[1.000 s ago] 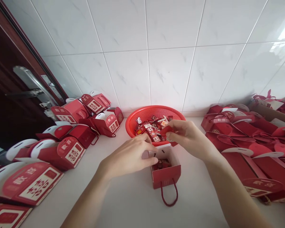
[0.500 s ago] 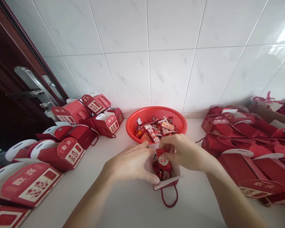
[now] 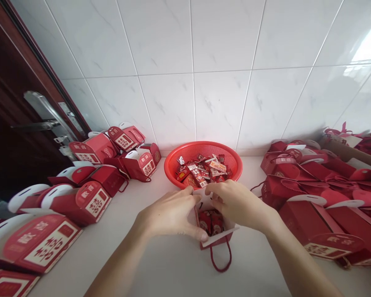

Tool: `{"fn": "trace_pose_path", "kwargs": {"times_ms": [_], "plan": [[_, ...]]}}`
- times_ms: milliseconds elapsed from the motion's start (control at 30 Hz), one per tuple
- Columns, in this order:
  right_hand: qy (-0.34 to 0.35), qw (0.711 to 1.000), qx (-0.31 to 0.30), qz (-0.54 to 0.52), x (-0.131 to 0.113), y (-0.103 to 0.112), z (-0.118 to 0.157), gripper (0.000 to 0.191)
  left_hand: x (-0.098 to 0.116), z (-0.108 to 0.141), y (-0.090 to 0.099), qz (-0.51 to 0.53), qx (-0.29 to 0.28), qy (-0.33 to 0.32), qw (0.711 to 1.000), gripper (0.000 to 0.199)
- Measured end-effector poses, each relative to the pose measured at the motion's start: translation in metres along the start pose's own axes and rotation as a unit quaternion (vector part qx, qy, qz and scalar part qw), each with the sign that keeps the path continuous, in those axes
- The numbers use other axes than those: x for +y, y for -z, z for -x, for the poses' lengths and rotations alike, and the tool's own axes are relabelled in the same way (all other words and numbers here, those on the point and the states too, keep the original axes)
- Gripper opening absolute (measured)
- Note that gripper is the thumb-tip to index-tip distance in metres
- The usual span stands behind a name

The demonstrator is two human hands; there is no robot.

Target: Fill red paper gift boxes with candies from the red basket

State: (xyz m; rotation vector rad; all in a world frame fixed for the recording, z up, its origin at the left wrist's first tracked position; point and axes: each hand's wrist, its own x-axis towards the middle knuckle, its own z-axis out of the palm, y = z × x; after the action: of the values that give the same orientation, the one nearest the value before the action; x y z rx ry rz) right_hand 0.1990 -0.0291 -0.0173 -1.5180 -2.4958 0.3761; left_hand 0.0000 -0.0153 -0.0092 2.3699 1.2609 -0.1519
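Several red-wrapped sweets [image 3: 210, 222] lie in the small open red card box [image 3: 221, 236], beside the red plastic mesh basket's [image 3: 193, 151] near edge. Your left hand [image 3: 170, 216] clamps the box; your right hand [image 3: 239, 204] may pinch something, I cannot tell. Filling seems in hand; next calls for lifting clear.

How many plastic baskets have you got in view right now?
1: the red basket sits by the tiled wall, just beyond the open box between the two groups of side boxes. Others might be hidden behind those.
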Motion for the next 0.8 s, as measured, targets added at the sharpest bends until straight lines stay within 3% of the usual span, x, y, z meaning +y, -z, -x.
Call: {"fn": "trace_pose_path", "kwargs": {"times_ms": [267,500,667,800], "plan": [[0.115,0.99,-0.082,0.017,-0.009,-0.002,0.007,0.022,0.006,0.003,0.004,0.005,-0.002,0.011,1.0,0.061],[0.078,0.984,-0.139,0.076,-0.008,-0.01,0.002,0.023,0.005,0.001,0.001,0.003,0.004,0.009,1.0,0.068],[0.087,0.976,-0.176,0.1,-0.017,-0.019,-0.003,0.024,0.003,0.0,-0.001,0.014,0.003,-0.004,1.0,0.07],[0.08,0.975,-0.179,0.101,-0.014,-0.02,-0.005,0.025,0.003,0.0,0.0,0.019,0.004,-0.022,1.0,0.076]]}}
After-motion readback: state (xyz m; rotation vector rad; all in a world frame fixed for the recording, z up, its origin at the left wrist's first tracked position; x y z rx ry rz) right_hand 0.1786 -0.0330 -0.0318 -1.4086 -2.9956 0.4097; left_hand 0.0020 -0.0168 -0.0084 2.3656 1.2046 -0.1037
